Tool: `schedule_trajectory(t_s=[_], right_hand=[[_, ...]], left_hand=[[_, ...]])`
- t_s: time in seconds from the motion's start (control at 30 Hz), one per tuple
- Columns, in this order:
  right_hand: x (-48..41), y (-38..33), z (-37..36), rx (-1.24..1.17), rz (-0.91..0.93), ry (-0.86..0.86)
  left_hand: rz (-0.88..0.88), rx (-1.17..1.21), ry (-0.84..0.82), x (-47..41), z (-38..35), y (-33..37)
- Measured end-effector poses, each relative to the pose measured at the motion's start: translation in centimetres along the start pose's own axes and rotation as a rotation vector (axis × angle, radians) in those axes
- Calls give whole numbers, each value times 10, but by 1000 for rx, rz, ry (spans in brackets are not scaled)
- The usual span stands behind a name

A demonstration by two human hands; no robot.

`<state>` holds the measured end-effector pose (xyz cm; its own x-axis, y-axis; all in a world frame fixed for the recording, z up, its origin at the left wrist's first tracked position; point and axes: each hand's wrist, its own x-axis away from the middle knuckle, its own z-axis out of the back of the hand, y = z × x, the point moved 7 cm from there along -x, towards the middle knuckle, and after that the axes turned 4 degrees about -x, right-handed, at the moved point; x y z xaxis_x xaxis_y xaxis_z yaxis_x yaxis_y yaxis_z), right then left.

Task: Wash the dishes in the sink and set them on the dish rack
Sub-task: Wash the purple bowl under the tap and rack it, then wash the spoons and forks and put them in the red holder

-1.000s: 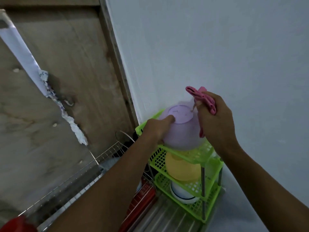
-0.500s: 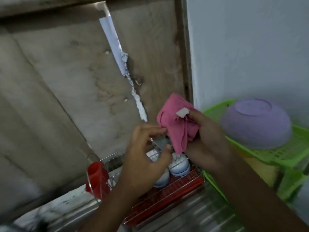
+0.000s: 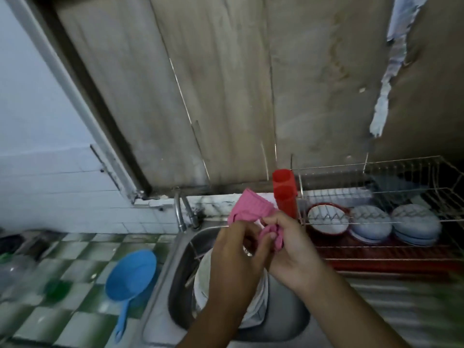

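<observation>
Both hands are meeting above the sink [image 3: 175,267], sharing a pink cloth [image 3: 248,209]. The left hand [image 3: 236,249] is curling its fingers round the cloth's lower left edge. The right hand [image 3: 293,252] is pinching a twisted fold of it between thumb and fingers, and the rest of the cloth is standing up behind the knuckles. Neither hand is touching a dish. Under the wrists a pale round vessel [image 3: 202,280] is sitting in the steel sink, mostly hidden by the forearms; I cannot tell what kind it is. A tap [image 3: 178,214] is rising at the sink's back left corner. Right of the sink a wire rack [image 3: 401,169] is sitting over a red tray [image 3: 376,258]. The rack is holding a red-rimmed bowl [image 3: 326,219] on edge and two pale bowls [image 3: 370,222] upside down, side by side. A red cup [image 3: 285,194] is standing at the rack's left end, just behind the cloth. A ribbed steel drainboard [image 3: 391,310] is lying in front of the tray. Left of the sink a green-and-white checked counter [image 3: 75,247] is carrying a blue scoop [image 3: 130,275], just beside the sink rim with its handle pointing toward the camera. Things at the counter's far left are blurring out. A stained wooden board [image 3: 226,96] is backing the whole area, with white tiles [image 3: 62,192] to its lower left. A green smear at the right edge is too blurred to identify.
</observation>
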<state>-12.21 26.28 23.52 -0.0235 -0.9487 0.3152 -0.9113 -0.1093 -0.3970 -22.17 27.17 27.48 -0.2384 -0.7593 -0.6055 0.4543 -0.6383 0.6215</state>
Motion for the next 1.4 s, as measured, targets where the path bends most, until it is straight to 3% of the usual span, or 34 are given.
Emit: schedule_trajectory(t_s=[0.13,0.33,0.5,0.6,0.7,0.83,0.97,1.4], right_hand=[[-16,60,4,16,-45,26],[-28,118,33,86,-7,172],[-43,109,72,126,43,351],[-53,98,97,105,28,417],[-67,87,112,107,25,431],[-89,71,134,17,39,471],[-97,62,149,52,26,470],[-109,39,195,255,62,547]], left_hand=[[5,-30,40,25,25,-44],[-18,-57,-110,60,24,-93],[34,3,-311,69,-8,-102],[191,155,-489,77,-24,-113],[381,200,-461,78,-21,-146],[591,-3,-451,82,-17,-215],[690,-179,-497,95,-26,-255],[404,-602,-837,70,-160,-323]])
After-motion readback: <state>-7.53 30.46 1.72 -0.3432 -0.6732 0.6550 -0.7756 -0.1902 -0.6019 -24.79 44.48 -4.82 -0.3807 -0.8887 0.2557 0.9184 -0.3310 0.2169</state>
